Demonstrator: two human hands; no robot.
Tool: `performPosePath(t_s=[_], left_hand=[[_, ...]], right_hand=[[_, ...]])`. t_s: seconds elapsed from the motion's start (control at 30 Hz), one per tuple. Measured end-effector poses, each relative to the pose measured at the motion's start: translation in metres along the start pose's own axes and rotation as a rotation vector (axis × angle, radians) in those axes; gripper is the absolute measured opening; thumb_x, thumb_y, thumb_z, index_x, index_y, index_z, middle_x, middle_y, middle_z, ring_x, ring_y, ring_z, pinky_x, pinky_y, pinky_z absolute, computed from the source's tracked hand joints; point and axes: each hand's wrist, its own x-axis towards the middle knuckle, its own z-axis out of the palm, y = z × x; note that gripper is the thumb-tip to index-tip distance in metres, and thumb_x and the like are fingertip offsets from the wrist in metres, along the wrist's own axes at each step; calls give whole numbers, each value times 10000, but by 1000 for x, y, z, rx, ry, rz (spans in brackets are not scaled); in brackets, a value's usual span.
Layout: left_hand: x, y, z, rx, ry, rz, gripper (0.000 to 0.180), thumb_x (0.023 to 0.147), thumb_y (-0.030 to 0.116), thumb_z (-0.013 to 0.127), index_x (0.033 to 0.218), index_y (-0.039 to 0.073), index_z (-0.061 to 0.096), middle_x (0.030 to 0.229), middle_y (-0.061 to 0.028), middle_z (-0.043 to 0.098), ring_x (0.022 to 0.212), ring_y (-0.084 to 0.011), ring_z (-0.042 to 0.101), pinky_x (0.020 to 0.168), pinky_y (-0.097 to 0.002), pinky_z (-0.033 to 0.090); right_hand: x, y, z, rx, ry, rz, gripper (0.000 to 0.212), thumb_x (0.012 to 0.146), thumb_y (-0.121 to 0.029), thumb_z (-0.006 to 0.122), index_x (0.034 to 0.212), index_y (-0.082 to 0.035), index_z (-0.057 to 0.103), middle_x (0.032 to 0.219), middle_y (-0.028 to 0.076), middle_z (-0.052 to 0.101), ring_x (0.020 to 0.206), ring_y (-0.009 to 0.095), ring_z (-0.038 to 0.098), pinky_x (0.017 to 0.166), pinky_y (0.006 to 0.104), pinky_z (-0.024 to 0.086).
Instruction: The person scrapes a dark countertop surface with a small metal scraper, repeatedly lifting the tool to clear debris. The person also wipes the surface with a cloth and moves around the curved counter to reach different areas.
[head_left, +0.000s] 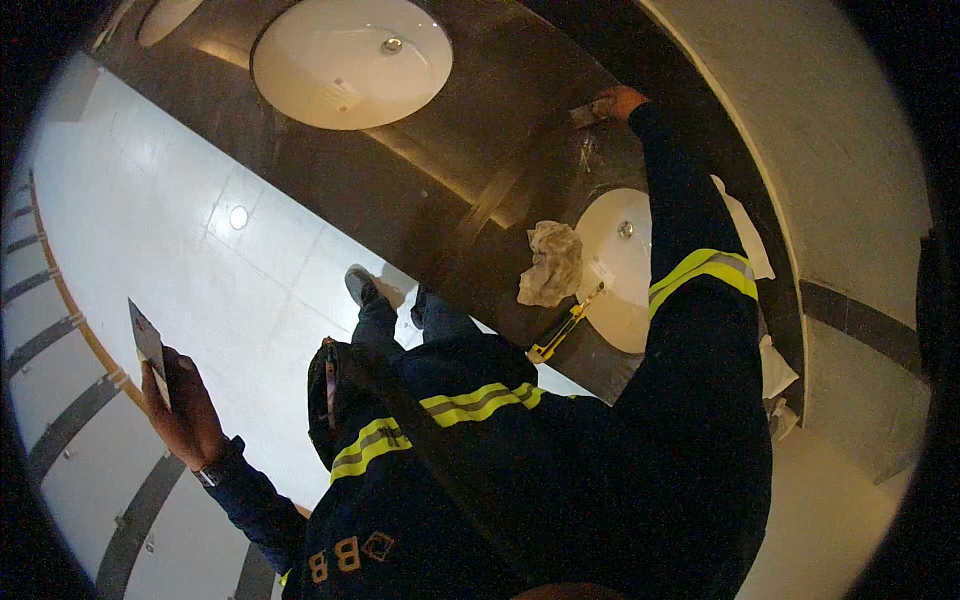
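Note:
My left hand [188, 405] is raised out over the pale floor, its fingers and thumb closed on a thin flat grey scraper blade [147, 335]. At the far end of the stretched right arm, my right hand [622, 102] is down at the dark countertop [530, 130]. It grips a small flat piece [586, 114] that lies close to the counter surface; its exact kind is too dim to tell. Smears mark the counter just below that hand. Part of the nearer white oval sink [618, 265] is hidden by my right sleeve.
A crumpled beige cloth [552, 264] and a yellow-and-black utility knife [565, 325] lie beside the nearer sink. Another oval sink [340, 60] is set farther along the counter. White crumpled pieces [776, 368] are by the wall at right. Grey-white panels [95, 480] stand at left.

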Motion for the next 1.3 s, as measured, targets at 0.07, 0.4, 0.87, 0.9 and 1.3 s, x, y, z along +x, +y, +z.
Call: performPosePath(t_s=[0.07,0.4,0.87,0.9,1.3], left_hand=[[-5,0,12,453,43,137,315,854,-12,480,1158,-70,421,1098,-151,502,987,-197,492,871,-291,433],[-14,-16,20,481,-41,58,285,862,-33,443,1143,-77,427,1085,-186,474,988,-223,476,858,-308,432],[-16,-15,14,96,-29,-31,241,866,-6,457,1102,-53,460,1001,-137,504,937,-187,492,796,-302,443],[-17,-16,11,347,-30,37,239,870,9,457,1100,-54,458,999,-139,505,937,-188,494,793,-303,443],[-15,3,-61,-371,-9,-116,260,882,66,447,1107,-65,442,1030,-176,494,949,-219,495,814,-315,438]], right_hand=[[11,12,8,-22,37,64,616,717,-508,614,1191,-126,518,1241,144,464,1108,325,465,914,422,411],[46,22,11,-20,12,8,627,736,-499,596,1204,-95,498,1232,159,466,1084,329,477,898,423,416],[14,-40,39,-104,112,-165,521,775,-383,605,1154,-34,528,1117,184,550,994,307,550,840,410,454],[10,-51,44,-91,120,-163,515,776,-384,604,1147,-34,534,1114,184,552,998,305,549,844,409,452],[-81,-170,58,-70,-58,-208,449,797,-346,584,1145,-65,541,1094,153,572,984,299,556,852,395,443]])
